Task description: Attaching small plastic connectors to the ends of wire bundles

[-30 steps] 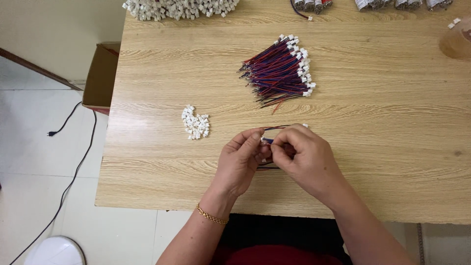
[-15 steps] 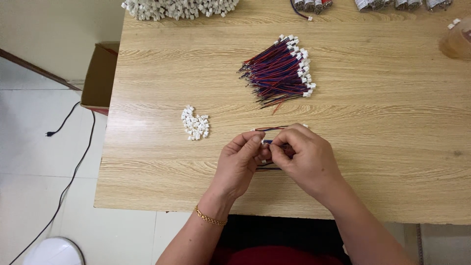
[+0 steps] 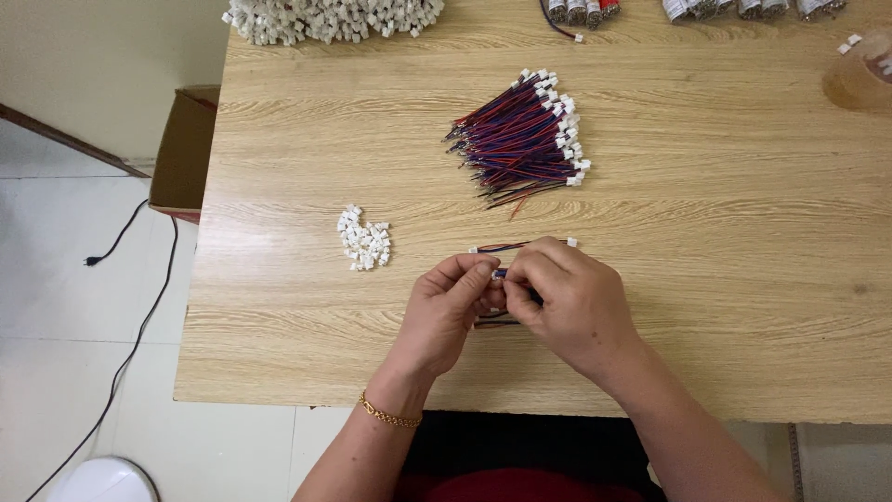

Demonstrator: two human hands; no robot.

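Fingers: left hand and right hand met tip to tip, pinched together on a short red-and-blue wire and what looks like a small white plug at its end; exact seating hidden by the fingertips.
Change since a second ago: almost none. Same pinch, same spot above the worktop, hands only slightly shifted; fitting at the wire's end judged unfinished.
Beneath the hands: further loose wire, partly covered.
Just beyond the fingers: one finished-looking wire, white plug at each end, flat on the worktop, unmoved.
Left of the hands: small heap of white plugs, apart from the fingers.
Further out: fanned bundle of red-and-blue wires, white plugs to the right.
Far edge: large heap of white plugs; bundled wire packs.
Off the worktop: cardboard box, black cable on the floor.
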